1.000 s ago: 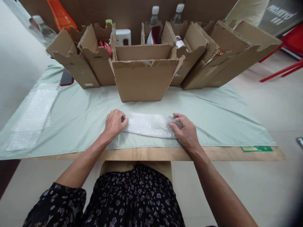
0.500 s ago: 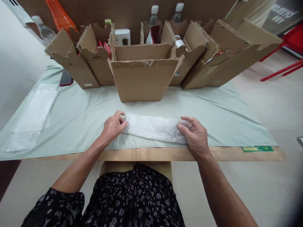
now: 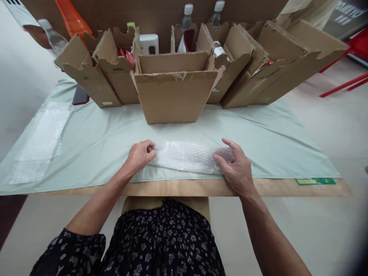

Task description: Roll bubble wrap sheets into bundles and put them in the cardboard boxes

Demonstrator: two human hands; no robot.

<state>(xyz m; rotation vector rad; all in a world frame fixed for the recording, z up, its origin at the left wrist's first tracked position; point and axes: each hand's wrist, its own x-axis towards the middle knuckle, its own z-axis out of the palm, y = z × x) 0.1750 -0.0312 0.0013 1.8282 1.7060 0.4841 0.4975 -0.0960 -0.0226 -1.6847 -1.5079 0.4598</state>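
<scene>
A strip of clear bubble wrap [image 3: 186, 157] lies crosswise on the pale green cloth near the table's front edge. My left hand [image 3: 141, 154] is closed, pinching the strip's left end between thumb and curled fingers. At the right end, my right hand [image 3: 237, 165] has its thumb and index finger spread wide. The thumb rests over the wrap, and the other fingers are partly hidden. Just beyond the strip stands an open cardboard box [image 3: 175, 97], its inside mostly out of sight.
More bubble wrap sheets [image 3: 43, 138] lie at the left, near a dark phone [image 3: 80, 95]. Several cardboard bins stand behind, holding packets and a white container [image 3: 149, 44]. Clear bottles [image 3: 187, 17] and an orange bottle [image 3: 73, 19] rise at the back. A red stool [image 3: 345, 84] is at right.
My left fingers have curled tighter at the strip's left end. My right thumb and index finger have spread further apart. The strip has barely shifted.
</scene>
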